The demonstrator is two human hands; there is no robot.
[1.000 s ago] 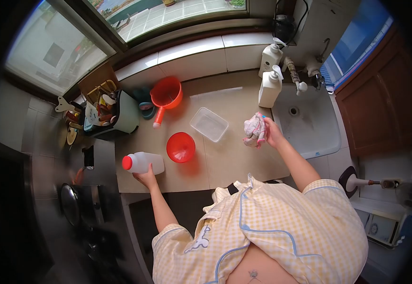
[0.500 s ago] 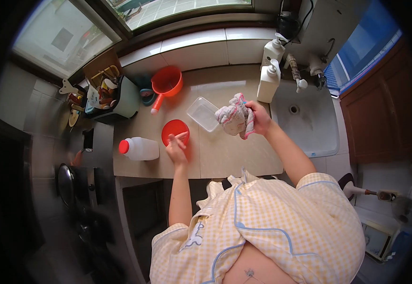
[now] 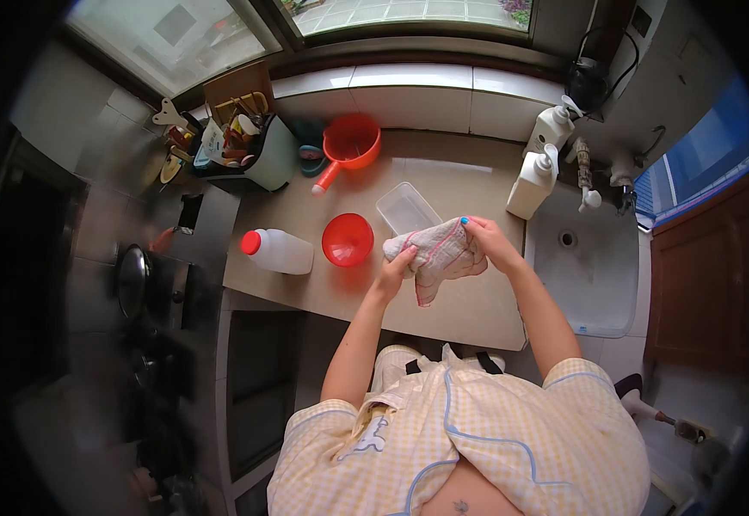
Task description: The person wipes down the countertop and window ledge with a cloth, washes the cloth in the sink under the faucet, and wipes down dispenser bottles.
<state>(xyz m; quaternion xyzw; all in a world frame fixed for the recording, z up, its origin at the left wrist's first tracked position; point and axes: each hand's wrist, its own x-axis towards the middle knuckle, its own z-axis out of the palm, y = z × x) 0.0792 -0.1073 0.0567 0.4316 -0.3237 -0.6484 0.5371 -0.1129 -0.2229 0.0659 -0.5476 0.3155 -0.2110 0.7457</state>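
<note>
A light cloth with pink edging (image 3: 447,258) hangs partly unfolded between my two hands, above the counter's front part. My left hand (image 3: 393,273) grips its left end, and my right hand (image 3: 493,244) pinches its upper right corner. Just behind the cloth lies a clear plastic container (image 3: 406,206), partly covered by it in view. A red bowl (image 3: 348,240) stands to the left of my left hand. Farther left is a white plastic jug with a red cap (image 3: 281,251).
A red dipper (image 3: 352,142) stands at the back of the counter (image 3: 452,314), beside a utensil holder (image 3: 262,155). Two white pump bottles (image 3: 533,182) stand by the sink (image 3: 589,284) on the right. A dark stove area is at the left.
My left hand let go of the jug, passed over the red bowl and took hold of the cloth. The bunched cloth has moved left and is now spread wider. The view has shifted.
</note>
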